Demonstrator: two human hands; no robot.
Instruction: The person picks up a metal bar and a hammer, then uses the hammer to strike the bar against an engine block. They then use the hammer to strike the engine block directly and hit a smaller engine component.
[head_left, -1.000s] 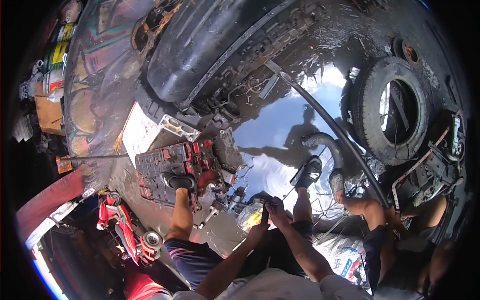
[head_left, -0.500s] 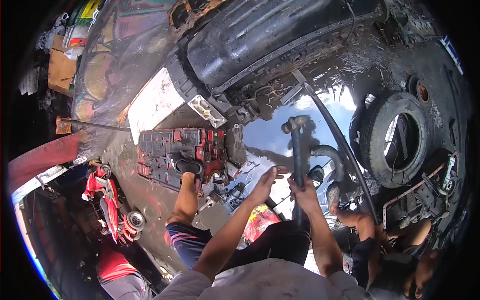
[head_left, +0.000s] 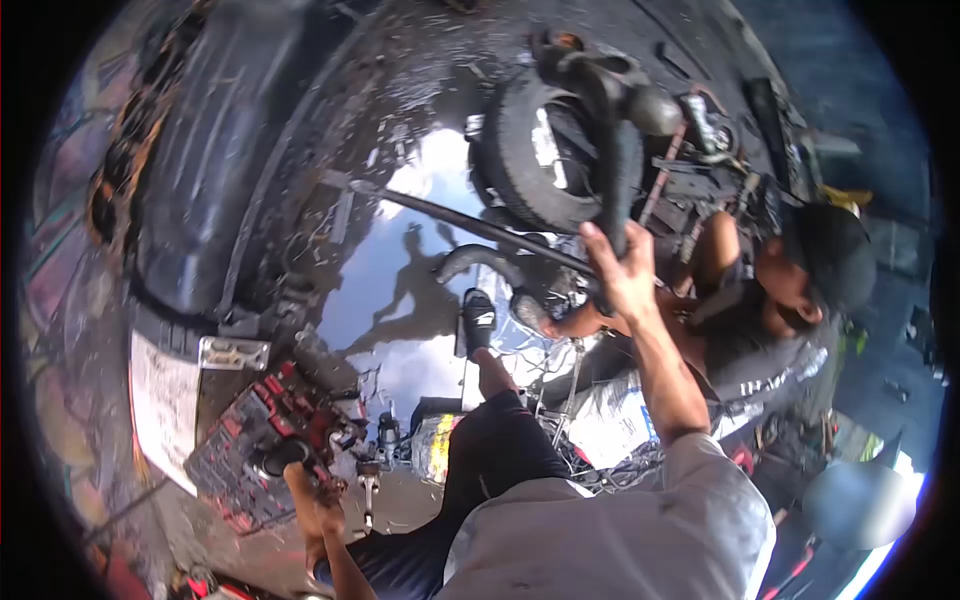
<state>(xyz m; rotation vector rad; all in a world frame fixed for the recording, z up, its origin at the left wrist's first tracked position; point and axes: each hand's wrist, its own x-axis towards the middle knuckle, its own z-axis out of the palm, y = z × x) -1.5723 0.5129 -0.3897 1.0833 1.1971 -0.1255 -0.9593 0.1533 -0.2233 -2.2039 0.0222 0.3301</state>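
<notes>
My right hand [head_left: 628, 275] is closed around the dark handle of a heavy hammer-like tool [head_left: 620, 170], held up at the right of centre. The tool's rounded metal head points away from me, in front of the tyre in this view. My left hand [head_left: 328, 508] is low on the left, beside my lower left leg; its fingers are blurred and hard to make out. Near it lies a red and black metal block [head_left: 238, 440], with my left foot on it. My right foot, in a dark sandal [head_left: 479, 318], is on the wet floor.
A co-worker in a dark cap [head_left: 835, 255] sits close on the right. Ahead are a tyre [head_left: 515, 165], a long bar [head_left: 450, 217] and a curved pipe [head_left: 478, 255]. A large dark metal part [head_left: 215, 150] lies at the left. White sacking [head_left: 610, 425] is near my right leg.
The view has turned to the right. My right hand has raised the tool from upright between my legs to the right. My left hand has dropped down beside my left leg.
</notes>
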